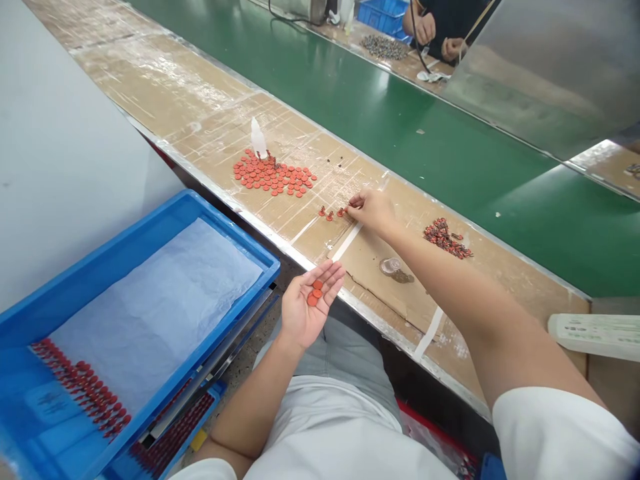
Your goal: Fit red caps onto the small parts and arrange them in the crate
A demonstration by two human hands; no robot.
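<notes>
My left hand (301, 313) is palm up in front of the bench edge, fingers loosely extended. Resting in it are a few small orange-red discs (314, 298). Out over the bench, my right hand (374, 212) has thumb and fingers pinched at the end of a short row of orange discs with dark upright parts (330, 216). A similar orange piece shows at the fingertips, mostly hidden by them. Left of the row lies a spread of flat orange discs (275, 177), with a white squeeze bottle (259, 139) beside it.
A heap of small orange-and-dark parts (445, 238) lies beyond my right forearm, and a small clear container (390, 266) nearer. At left, a blue tray (273, 268) holds a pale sheet and rows of red pieces (85, 387). Past the green belt (350, 87), a co-worker's hands (426, 29) show.
</notes>
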